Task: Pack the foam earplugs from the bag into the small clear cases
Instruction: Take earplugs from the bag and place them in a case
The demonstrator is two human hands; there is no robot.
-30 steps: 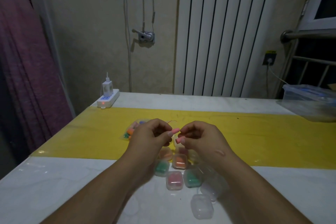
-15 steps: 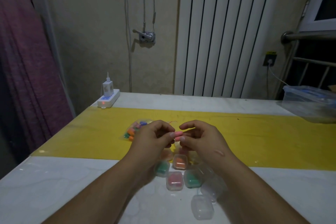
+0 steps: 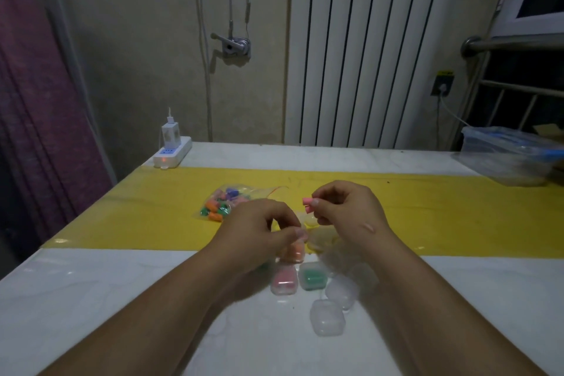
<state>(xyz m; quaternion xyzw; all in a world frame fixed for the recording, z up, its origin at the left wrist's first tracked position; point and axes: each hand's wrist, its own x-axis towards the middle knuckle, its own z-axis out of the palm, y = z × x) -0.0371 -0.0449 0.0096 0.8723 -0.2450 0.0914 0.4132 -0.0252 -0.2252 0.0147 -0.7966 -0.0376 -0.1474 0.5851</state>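
My right hand (image 3: 345,210) pinches pink foam earplugs (image 3: 307,204) at its fingertips above the yellow strip. My left hand (image 3: 259,229) has dropped lower, its fingers curled over the small clear cases; whether it grips one I cannot tell. A clear bag of coloured earplugs (image 3: 227,203) lies on the yellow strip to the left of both hands. Below the hands sit filled cases: orange (image 3: 295,252), pink (image 3: 284,282) and green (image 3: 312,276). Empty clear cases (image 3: 327,317) lie in front of them to the right.
A white power strip with a charger (image 3: 171,152) stands at the table's far left corner. A clear plastic box with a blue lid (image 3: 509,159) sits at the far right. A radiator and wall stand behind the marble table (image 3: 91,290).
The hands have parted. My left hand moved down and left toward the cases, and the pink earplugs stayed with my right hand.
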